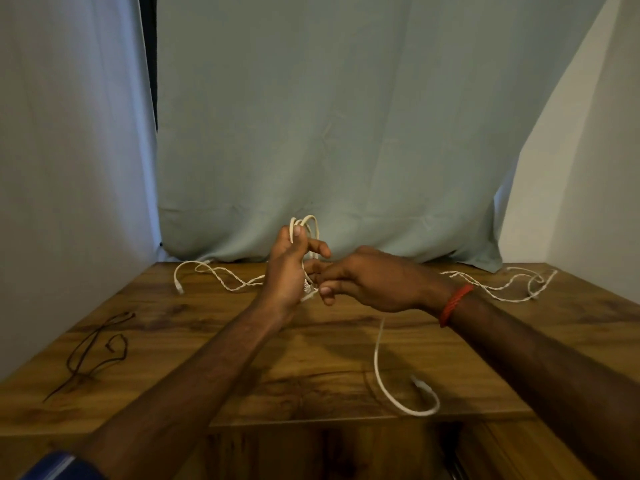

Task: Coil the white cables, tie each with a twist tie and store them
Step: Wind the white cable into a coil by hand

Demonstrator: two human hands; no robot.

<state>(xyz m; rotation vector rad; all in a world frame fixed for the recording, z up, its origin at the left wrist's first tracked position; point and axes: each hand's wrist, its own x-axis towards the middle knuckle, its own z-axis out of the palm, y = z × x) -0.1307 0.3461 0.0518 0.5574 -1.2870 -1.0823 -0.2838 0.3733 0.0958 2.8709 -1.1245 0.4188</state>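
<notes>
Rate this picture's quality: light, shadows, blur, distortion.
Head view: dim, warm light, no glare; soft arm shadows lie on the table. Head view: the wide lens splays the table's side edges. Head view: the white cable gripped by the left hand is fairly sharp, its loose tail near the front edge smeared.

The lower part of the looped white cable coil (306,225) is hidden inside the left hand (287,271). Whether the right hand's (374,282) fingers (325,291) pinch it there cannot be made out. The twisted white cord (221,277) on the wooden desk (207,393) passes out of sight behind both hands. The thin dark wire ties (93,351) overlap and are too fine to count. The small white plug (420,384) on the loose cable end is blurred.
</notes>
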